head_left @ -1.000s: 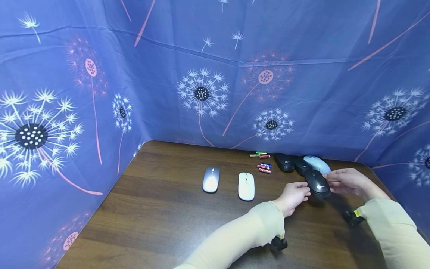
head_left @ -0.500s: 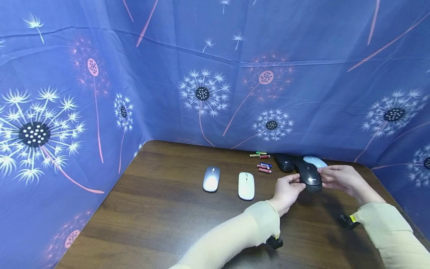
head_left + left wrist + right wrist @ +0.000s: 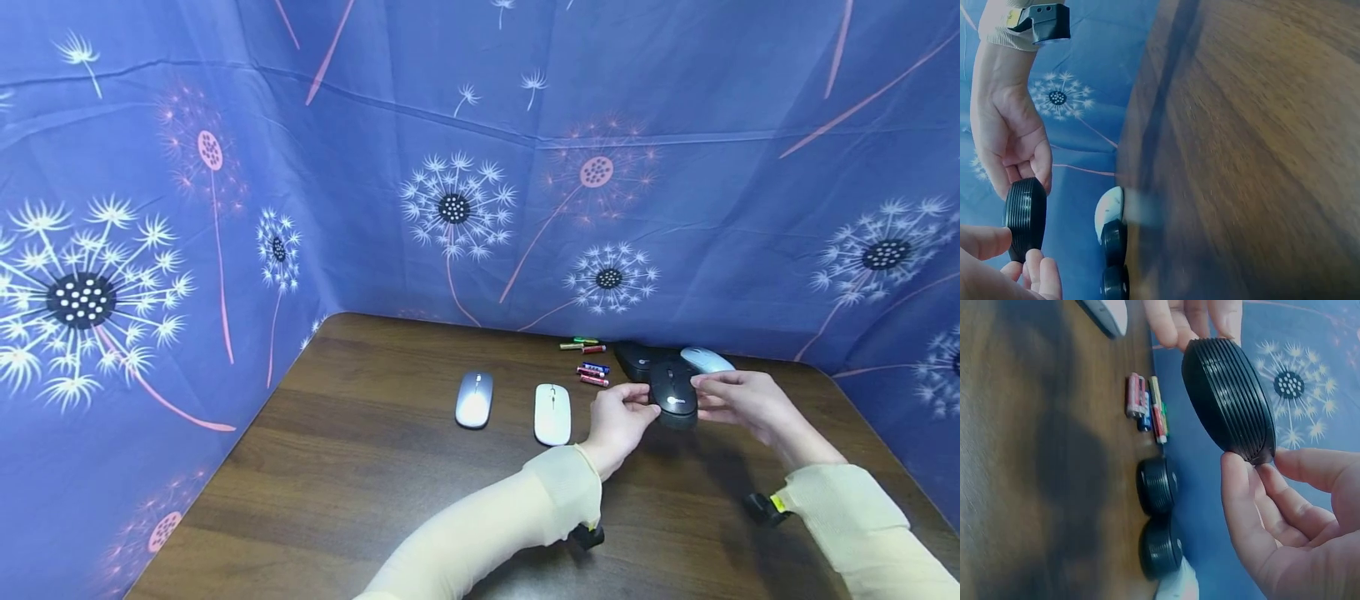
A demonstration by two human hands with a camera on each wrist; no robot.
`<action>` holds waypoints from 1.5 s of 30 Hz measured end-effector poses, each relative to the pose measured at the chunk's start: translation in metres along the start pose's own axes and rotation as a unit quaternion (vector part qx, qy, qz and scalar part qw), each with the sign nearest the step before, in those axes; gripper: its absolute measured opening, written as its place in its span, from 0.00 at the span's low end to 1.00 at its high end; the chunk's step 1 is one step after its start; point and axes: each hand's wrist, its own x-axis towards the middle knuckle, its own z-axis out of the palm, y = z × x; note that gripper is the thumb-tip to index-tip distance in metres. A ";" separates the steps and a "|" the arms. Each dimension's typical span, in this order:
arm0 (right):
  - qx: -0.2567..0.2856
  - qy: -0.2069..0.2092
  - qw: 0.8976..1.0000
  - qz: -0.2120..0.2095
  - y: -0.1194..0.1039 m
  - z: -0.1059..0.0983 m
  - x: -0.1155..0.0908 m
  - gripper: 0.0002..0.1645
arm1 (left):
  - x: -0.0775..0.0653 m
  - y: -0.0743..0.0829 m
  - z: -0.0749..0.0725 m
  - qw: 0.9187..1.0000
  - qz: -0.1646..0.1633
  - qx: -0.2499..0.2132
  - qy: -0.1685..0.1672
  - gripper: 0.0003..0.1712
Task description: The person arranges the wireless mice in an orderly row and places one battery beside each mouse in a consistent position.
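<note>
A black computer mouse (image 3: 672, 393) with ribbed sides is held up off the table between both hands. My left hand (image 3: 619, 423) pinches its left side, thumb toward me. From the right, my right hand (image 3: 744, 402) grips the opposite side with thumb and fingers. In the right wrist view the ribbed edge of the mouse (image 3: 1230, 400) faces the camera, and its shadow falls on the wood. Two more black mice, one nearer the batteries (image 3: 1157, 485) and one beside the pale mouse (image 3: 1160, 547), stand behind; the lifted mouse partly covers them in the head view.
A pale blue mouse (image 3: 707, 360) lies at the table's back right. Several small batteries (image 3: 593, 369) in red, blue, green and gold lie near the back edge. A grey mouse (image 3: 474, 400) and a white mouse (image 3: 552, 415) rest left of my hands. Patterned blue cloth (image 3: 480, 250) hangs behind the table.
Both hands have carried the black mouse to the left, away from the pale blue mouse and in front of the other black mice. Their hold on it looks the same.
</note>
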 end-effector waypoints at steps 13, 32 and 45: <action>-0.021 0.010 1.000 0.013 0.017 0.025 0.001 0.19 | -0.007 -0.005 -0.026 0.997 -0.026 0.065 -0.038 0.13; 0.013 -0.016 0.999 0.029 0.049 0.037 0.008 0.24 | -0.015 -0.019 -0.028 0.990 -0.097 0.084 -0.064 0.21; 0.004 0.002 0.998 0.059 0.060 0.041 0.016 0.30 | -0.009 -0.029 -0.024 0.987 -0.100 0.113 -0.054 0.26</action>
